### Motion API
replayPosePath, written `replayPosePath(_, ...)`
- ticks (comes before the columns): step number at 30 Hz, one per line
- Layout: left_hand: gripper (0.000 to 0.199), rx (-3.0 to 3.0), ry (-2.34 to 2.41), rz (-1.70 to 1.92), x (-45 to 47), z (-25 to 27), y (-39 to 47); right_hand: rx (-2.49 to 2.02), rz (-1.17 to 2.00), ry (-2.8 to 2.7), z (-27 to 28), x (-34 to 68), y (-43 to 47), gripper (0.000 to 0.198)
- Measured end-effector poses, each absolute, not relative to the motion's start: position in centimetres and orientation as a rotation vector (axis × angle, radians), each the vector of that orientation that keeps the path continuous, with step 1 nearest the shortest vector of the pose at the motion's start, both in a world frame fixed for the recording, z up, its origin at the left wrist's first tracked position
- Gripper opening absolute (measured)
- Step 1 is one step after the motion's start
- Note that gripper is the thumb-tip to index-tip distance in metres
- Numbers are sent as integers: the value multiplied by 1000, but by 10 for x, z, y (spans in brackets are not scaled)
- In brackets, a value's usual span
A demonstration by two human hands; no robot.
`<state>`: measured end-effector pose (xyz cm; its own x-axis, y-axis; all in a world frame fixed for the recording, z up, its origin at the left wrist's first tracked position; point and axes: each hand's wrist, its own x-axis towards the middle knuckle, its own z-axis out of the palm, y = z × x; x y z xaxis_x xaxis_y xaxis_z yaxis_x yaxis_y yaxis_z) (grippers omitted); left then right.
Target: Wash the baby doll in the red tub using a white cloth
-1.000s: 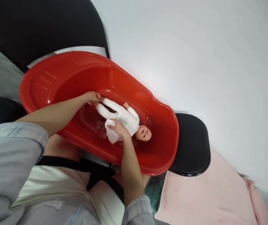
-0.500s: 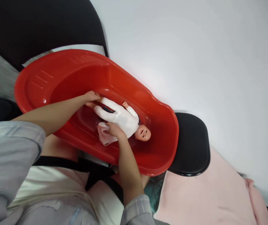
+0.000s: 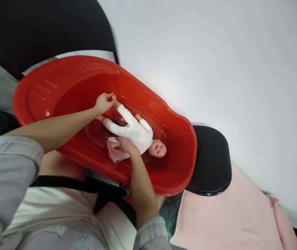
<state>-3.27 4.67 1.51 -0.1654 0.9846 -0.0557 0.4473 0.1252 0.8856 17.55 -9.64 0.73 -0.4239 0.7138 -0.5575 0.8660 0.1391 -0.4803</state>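
A baby doll [image 3: 139, 133] in a white suit lies on its back in a red plastic baby bathtub [image 3: 181, 137], its head toward the right end. My left hand [image 3: 103, 103] grips one of its feet between thumb and forefinger, and that leg is raised toward the far wall. The other leg rests lower, apart from my hand. My right hand [image 3: 126, 145] is closed on a pink cloth [image 3: 113, 152] beside the doll's hip. Part of the cloth is hidden under my fingers. Something dark shows beneath the doll.
A black stool seat [image 3: 212, 159] is under the tub's right end. A large black chair back [image 3: 47, 31] stands at the upper left. Pink fabric [image 3: 226, 215] is spread over a teal quilted surface at the lower right. A white wall [image 3: 211, 62] rises behind the tub.
My left hand has moved up and slightly right, and the doll's far leg has swung up with it. My right hand and the pink cloth have hardly moved.
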Motion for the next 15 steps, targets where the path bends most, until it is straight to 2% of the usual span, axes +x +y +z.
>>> replayPosePath(4,51,1692,1569,1111,-26,16,43,1591,-1184,2249,5,175,-95,55)
replayPosePath(6,53,1746,1464,1196,-21,14,42,1616,-1215,2267,3,175,-95,52)
replayPosePath(15,101,1895,1028,1176,6,21,21,1575,-1210,2384,2,180,-95,48)
